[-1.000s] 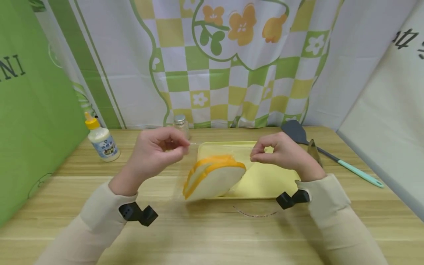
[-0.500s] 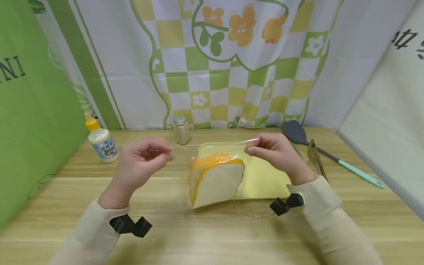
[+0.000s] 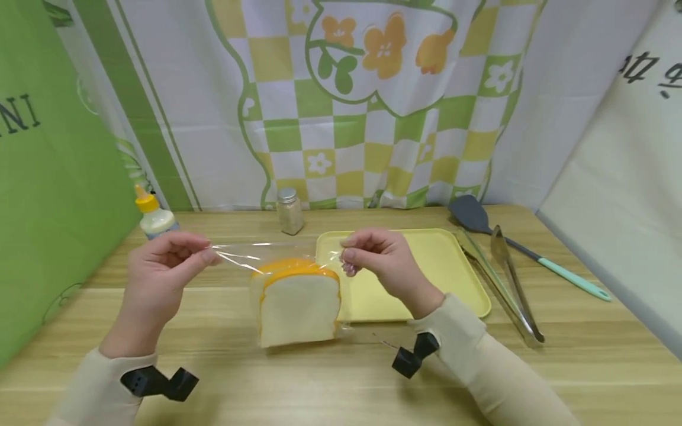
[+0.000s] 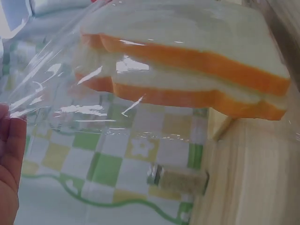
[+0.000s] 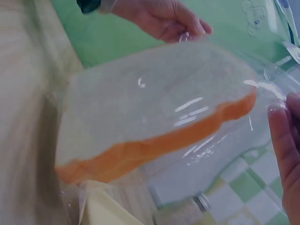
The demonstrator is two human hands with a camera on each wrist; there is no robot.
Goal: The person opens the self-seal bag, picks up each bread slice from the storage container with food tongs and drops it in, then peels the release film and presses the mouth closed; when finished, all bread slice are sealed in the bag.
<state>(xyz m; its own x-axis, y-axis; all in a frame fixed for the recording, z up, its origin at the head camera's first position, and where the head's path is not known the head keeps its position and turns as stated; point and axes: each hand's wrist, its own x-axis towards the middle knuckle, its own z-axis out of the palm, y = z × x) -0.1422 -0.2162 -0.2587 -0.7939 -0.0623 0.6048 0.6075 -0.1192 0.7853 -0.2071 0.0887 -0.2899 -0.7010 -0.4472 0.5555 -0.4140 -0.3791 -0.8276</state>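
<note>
Slices of white bread (image 3: 301,307) with orange crust hang inside a clear plastic bag (image 3: 240,255) in the head view. My left hand (image 3: 160,275) pinches the bag's upper left corner between thumb and fingers, drawing the film tight. At the other upper corner, my right hand (image 3: 383,260) pinches gathered film, with a pinkish crumpled bit (image 3: 348,268) below its fingertips. Two slices (image 4: 187,61) show edge-on through shiny film in the left wrist view. In the right wrist view, the broad face of the bread (image 5: 154,98) lies between both hands.
A yellow tray (image 3: 426,266) lies behind the right hand. Tongs (image 3: 503,284) and a spatula (image 3: 570,278) lie to its right. A glass shaker (image 3: 290,213) and a squeeze bottle (image 3: 157,219) stand at the back. A thin tie (image 3: 385,341) lies near the right wrist.
Both hands have moved left with the bag, away from the tray. The bread has swung from tilted to nearly upright. The film by the left hand is now stretched taut.
</note>
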